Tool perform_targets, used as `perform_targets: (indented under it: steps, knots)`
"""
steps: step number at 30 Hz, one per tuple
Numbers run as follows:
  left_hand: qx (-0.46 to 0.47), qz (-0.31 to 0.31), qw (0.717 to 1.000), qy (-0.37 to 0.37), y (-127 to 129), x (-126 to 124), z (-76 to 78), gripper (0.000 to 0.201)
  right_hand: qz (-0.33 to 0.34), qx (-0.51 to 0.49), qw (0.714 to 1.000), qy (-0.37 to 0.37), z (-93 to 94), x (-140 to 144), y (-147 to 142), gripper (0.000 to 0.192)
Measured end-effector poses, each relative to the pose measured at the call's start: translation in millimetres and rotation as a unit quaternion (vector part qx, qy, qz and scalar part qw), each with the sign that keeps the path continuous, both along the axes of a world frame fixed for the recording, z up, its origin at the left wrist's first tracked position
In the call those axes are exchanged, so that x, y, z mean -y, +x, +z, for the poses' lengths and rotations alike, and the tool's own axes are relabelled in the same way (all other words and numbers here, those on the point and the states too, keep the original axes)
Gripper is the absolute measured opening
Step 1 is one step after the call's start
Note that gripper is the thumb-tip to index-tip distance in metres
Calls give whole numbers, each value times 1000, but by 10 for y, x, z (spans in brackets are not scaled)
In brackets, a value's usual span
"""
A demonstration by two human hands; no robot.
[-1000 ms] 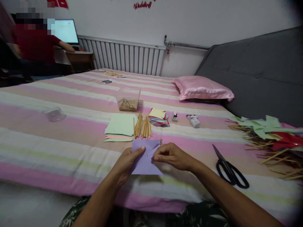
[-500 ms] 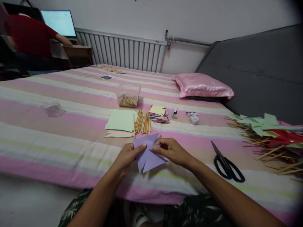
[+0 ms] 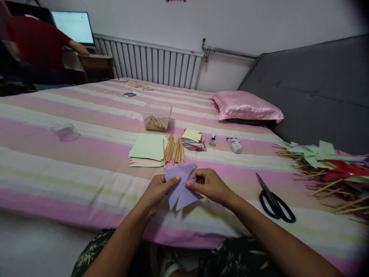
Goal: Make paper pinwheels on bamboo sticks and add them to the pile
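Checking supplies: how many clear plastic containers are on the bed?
2: one clear tub holding sticks behind the stick bundle; one clear cup lying far left. Others may be out of view.

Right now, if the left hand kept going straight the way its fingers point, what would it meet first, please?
Probably the right hand: the left hand points rightward across the lilac paper that both hands hold; depth is unclear.

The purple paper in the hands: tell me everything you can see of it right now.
The purple paper is a thin, matte lilac sheet, cut or folded into pointed flaps: one tip points up and right, two point down. It is held just above the striped bedspread, near the bed's front edge, in front of the wooden sticks. The left hand pinches its left side with the thumb on top; the right hand grips its right side. Nothing else touches it.
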State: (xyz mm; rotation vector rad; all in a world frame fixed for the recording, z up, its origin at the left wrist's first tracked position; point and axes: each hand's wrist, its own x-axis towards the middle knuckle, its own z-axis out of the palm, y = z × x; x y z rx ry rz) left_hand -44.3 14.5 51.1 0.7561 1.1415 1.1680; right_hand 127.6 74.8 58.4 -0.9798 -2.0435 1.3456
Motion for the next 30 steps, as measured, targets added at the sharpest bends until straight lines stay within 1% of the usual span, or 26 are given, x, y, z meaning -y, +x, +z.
perform_targets:
  steps: [6, 10, 12, 14, 20, 25, 30]
  knots:
    - [-6, -5, 1000, 9, 22, 13, 34, 25, -30, 34, 998, 33, 17, 9, -11, 18]
    - [-22, 4, 999, 23, 28, 8, 20, 27, -36, 51, 996, 65, 63, 35, -26, 14]
    - [-27, 13, 999, 26, 33, 5, 4, 29, -42, 49, 995, 72, 78, 51, -31, 11]
    - [-26, 27, 999, 28, 44, 4, -7, 32, -52, 27, 996, 74, 82, 65, -36, 10]
    - [-19, 62, 998, 23, 91, 9, -3, 41, -58, -89, 994, 28, 107, 101, -61, 29]
    - [-33, 87, 996, 12, 103, 4, -9, 40, -73, -106, 992, 14, 145, 120, -77, 43]
    - [-51, 84, 995, 16, 92, 9, -24, 38, -78, -115, 990, -2, 129, 114, -89, 46]
